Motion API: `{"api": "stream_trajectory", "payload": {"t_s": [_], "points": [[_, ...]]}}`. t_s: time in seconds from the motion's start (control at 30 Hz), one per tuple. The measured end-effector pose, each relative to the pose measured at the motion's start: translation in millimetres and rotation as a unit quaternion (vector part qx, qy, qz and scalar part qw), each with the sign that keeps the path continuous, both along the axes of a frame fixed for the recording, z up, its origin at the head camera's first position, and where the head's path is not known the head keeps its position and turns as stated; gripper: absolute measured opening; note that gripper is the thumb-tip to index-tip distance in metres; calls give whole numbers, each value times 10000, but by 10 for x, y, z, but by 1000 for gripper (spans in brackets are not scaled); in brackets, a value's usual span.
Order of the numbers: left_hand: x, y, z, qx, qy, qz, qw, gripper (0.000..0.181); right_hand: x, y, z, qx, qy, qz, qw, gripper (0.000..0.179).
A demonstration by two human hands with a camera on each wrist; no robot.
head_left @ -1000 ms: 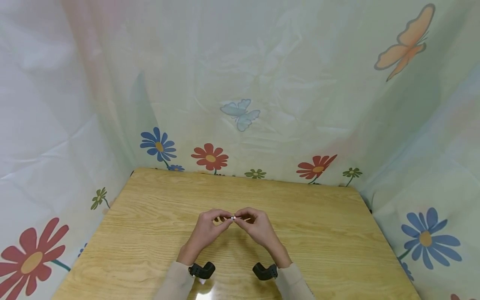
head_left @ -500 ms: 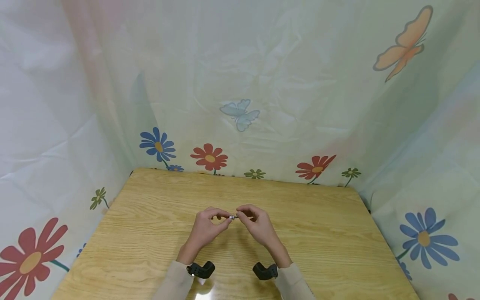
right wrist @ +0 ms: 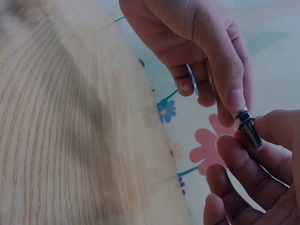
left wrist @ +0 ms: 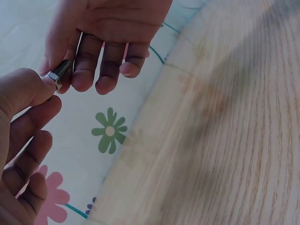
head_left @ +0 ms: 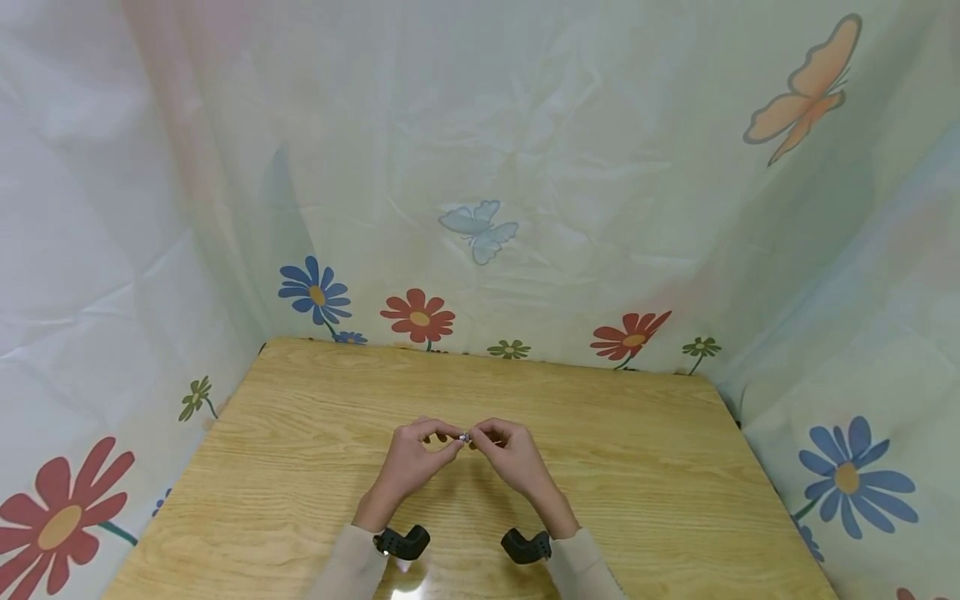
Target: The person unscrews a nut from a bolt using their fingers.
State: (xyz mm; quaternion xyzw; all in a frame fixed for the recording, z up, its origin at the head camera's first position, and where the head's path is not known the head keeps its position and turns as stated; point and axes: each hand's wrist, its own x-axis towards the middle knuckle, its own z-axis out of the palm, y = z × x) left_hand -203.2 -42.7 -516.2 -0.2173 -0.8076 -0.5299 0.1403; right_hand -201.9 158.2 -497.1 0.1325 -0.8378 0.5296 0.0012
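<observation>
A small metal bolt (right wrist: 253, 136) with a dark threaded shank carries a hex nut (left wrist: 55, 78). My left hand (head_left: 411, 457) pinches the bolt's head end between thumb and forefinger, which mostly hide the head. The threaded end points toward my right hand (head_left: 519, 458). Its thumb and forefinger close around the nut from the other side, with the bare thread showing between them. The other fingers of both hands hang loosely curled. Both hands are raised over the wooden table (head_left: 637, 467), with the bolt between them in the middle of the head view.
A black wrist camera (head_left: 406, 542) sits on the left wrist and a second black camera (head_left: 527, 546) on the right. A pale curtain (head_left: 360, 125) with printed flowers and butterflies surrounds the table on the back and sides.
My right fingers were spread a little apart at the bolt half a second ago, with more shank showing. Now they are closer together around it. My left hand has hardly moved.
</observation>
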Motion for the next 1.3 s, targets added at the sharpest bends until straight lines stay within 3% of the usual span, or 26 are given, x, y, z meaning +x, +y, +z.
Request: {"api": "stream_trajectory", "payload": {"t_s": [0.27, 0.4, 0.57, 0.8, 1.0, 1.3], "points": [[-14, -1, -13, -121, -42, -52, 9999, 8, 3, 11, 1, -69, 22, 150, 9999, 16], [-21, 2, -12, -138, 53, -103, 9998, 8, 16, 3, 4, -77, -1, 84, 9999, 12], [-29, 6, -8, -70, -70, -182, 9998, 8, 31, -7, 15, -159, -8, -5, 9999, 10], [-28, 9, 10, 2, -261, -230, 9994, 7, 26, -13, -7, -284, 116, -61, 9995, 13], [-19, 7, 48, -36, -230, -207, 9995, 9, 22, 15, 6, -534, 199, 15, 9984, 20], [-39, 12, 49, -39, -78, -191, 9998, 10, 3, 23, 23, -712, 30, -324, 9969, 21]]}}
